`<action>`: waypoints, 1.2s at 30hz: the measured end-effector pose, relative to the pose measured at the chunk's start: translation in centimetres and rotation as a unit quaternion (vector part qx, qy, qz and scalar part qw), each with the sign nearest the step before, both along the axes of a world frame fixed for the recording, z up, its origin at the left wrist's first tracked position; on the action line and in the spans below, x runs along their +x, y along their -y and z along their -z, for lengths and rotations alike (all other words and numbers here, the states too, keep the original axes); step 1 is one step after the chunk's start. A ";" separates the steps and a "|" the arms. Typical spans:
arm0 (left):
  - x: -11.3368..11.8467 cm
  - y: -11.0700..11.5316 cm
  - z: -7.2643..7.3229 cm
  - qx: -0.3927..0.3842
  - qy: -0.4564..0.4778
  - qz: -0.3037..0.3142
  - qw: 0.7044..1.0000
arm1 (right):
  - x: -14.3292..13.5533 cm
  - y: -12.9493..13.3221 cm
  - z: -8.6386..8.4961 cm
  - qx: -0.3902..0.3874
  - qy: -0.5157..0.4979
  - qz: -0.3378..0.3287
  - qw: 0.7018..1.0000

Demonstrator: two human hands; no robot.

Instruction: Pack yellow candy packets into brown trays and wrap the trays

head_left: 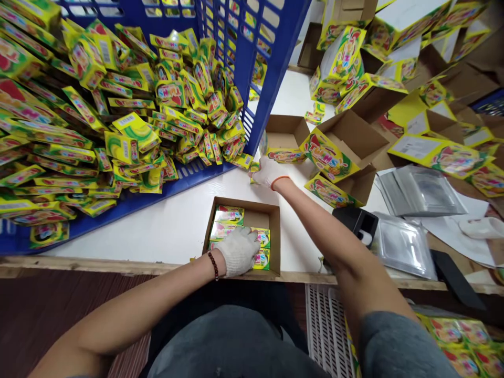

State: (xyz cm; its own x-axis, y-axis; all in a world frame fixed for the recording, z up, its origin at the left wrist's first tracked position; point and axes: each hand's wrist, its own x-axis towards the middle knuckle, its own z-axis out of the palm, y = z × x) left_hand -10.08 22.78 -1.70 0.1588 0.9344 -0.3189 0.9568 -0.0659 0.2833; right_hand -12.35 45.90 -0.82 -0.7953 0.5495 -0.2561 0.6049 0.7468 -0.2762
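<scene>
My left hand [237, 252], in a white knit glove, lies over small yellow-green packs [229, 214] inside an open brown carton [274, 223] at the table's front edge. Its fingers point right, resting on the packs. The upper right part of that carton shows bare cardboard. My right hand [268, 172], also gloved, reaches forward to a small pack [254, 167] near the corner of the blue crate; its fingers are closed around the pack. Many loose small packs [134, 131] are heaped in the blue crate [271, 63] on the left.
Open printed cartons [329, 157] stand right of my right hand, with more piled behind. Clear plastic trays [405, 244], a black tape dispenser [356, 223] and a dark flat object [457, 278] lie at the right. A white slatted basket [326, 325] sits below the table edge.
</scene>
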 end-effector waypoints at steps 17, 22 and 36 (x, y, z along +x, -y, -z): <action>-5.9 -0.4 -5.1 0.247 0.346 -0.296 0.855 | 9.4 4.3 -8.1 -0.332 -0.152 -0.195 0.910; -3.1 0.7 -3.3 0.177 0.230 -0.337 0.896 | 10.7 7.3 -7.9 -0.047 -0.048 -0.229 0.971; 1.2 0.0 0.3 -0.002 -0.067 -0.207 0.976 | 8.9 11.4 -2.1 0.179 0.110 -0.210 0.955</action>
